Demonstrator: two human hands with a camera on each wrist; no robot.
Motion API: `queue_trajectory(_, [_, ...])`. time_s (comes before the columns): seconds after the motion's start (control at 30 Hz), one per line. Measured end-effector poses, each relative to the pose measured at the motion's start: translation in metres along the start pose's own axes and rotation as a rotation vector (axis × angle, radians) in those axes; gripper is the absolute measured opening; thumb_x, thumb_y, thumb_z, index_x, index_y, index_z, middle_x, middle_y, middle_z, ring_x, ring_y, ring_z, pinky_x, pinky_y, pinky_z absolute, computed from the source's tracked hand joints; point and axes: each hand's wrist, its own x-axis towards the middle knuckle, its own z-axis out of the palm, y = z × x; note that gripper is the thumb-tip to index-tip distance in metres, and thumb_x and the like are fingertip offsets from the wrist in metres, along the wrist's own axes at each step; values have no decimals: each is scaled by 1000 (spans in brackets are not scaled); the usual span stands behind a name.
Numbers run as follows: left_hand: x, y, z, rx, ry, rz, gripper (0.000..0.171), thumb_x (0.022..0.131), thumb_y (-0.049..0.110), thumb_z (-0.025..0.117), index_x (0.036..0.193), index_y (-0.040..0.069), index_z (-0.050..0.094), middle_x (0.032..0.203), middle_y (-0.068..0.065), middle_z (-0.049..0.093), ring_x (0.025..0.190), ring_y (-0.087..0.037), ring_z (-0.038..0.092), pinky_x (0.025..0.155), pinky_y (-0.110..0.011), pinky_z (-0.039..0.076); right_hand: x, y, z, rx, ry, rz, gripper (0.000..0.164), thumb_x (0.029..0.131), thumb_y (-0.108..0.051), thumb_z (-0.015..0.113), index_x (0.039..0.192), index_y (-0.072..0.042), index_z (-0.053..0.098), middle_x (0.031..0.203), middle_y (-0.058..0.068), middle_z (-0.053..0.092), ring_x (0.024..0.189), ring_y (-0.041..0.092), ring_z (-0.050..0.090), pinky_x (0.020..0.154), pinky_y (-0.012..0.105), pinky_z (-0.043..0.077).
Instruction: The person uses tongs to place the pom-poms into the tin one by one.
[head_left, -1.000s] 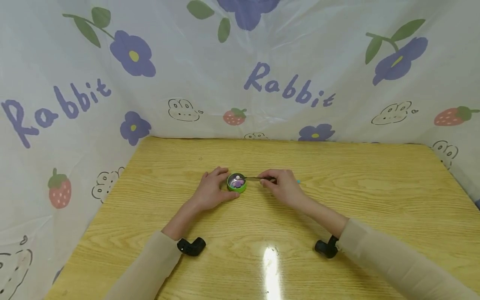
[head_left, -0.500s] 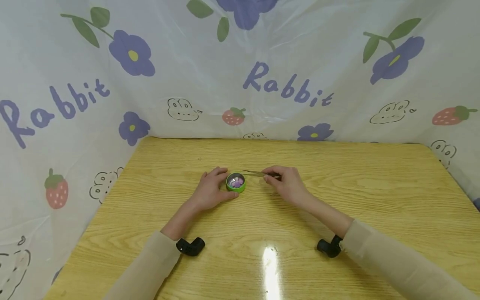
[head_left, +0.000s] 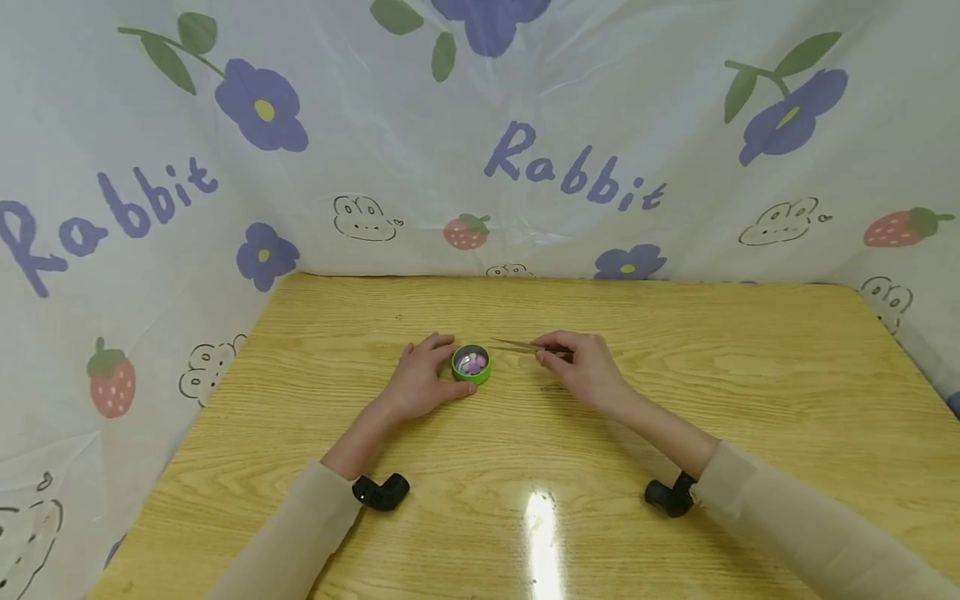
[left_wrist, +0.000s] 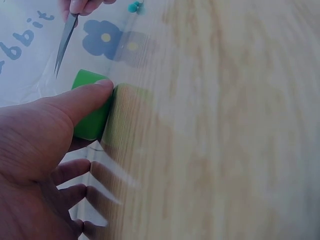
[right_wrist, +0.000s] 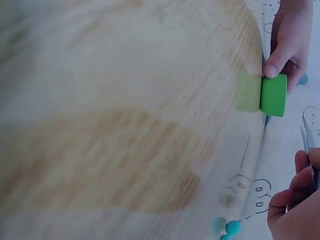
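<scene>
My left hand (head_left: 420, 383) holds a small round green tin (head_left: 472, 377) on the table, its thumb against the near side and a finger at the far side. Purple, pink and whitish pieces (head_left: 474, 364) lie inside the tin, too small to tell their kind. To the right, my right hand (head_left: 585, 367) pinches a pair of metal tweezers (head_left: 517, 345), pointing left just short of the tin. The tips are slightly apart, with nothing visible between them. In the left wrist view, the thumb presses the green wall (left_wrist: 92, 122).
Small teal beads (left_wrist: 134, 7) lie on the table by my right hand, hidden behind it in the head view. The wooden table (head_left: 480, 467) meets a patterned cloth (head_left: 420, 150) at the back and left. Black wrist devices (head_left: 382, 492) sit below both hands.
A second ago the tweezers reached over the tin with a pale bead at their tips. They have drawn back right, the bead is gone from the tips, and the tips have parted. The left hand stays.
</scene>
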Motion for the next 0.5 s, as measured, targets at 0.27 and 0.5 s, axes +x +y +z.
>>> queue_trajectory(0.27, [0, 0, 1, -1, 4, 2, 77, 89, 33, 82, 146, -7, 52, 155, -24, 43, 150, -44, 26, 118, -67, 12, -12, 12, -11, -5, 13, 16, 20, 100, -3, 67, 117, 2, 74, 102, 14, 74, 85, 24, 70, 65, 27, 52])
queue_trajectory(0.5, [1, -1, 1, 0, -2, 1, 76, 89, 35, 82, 146, -6, 52, 155, -23, 43, 151, -43, 26, 118, -67, 11, -25, 23, -31, -24, 19, 75, 22, 101, -7, 66, 121, 0, 73, 105, 15, 74, 76, 23, 65, 56, 27, 47])
